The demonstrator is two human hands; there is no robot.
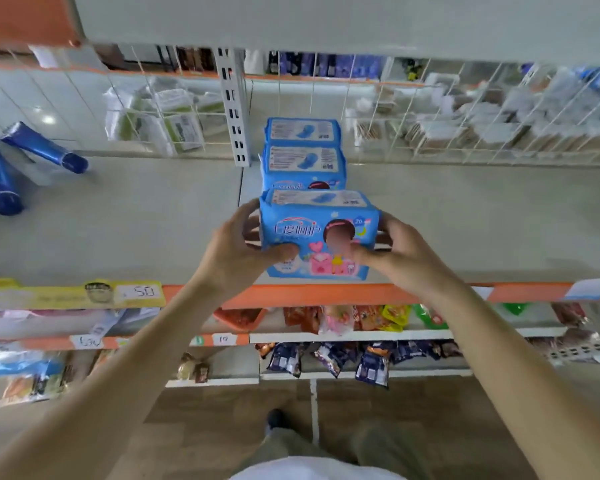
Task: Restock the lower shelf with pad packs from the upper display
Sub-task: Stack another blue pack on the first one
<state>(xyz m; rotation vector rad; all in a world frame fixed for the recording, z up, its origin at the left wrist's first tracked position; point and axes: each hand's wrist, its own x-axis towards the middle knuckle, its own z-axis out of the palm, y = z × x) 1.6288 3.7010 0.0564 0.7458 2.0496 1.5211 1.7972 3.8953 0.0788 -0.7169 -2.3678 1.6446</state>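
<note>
A blue pad pack (317, 216) with pink and white print stands at the front of a grey shelf (136, 223). My left hand (243, 247) grips its left end, thumb on the front face. My right hand (392, 251) grips its right end the same way. Behind it two more blue pad packs stand in a row, one (303, 166) directly behind and another (302, 129) at the back by the wire grid.
An upright white post (234, 109) stands left of the row. Blue tubes (45, 147) lie at the far left. A wire grid (447, 116) backs the shelf, with pale packs behind it. Orange shelf edge (326, 294) runs below; snack packets (361, 317) fill lower shelves.
</note>
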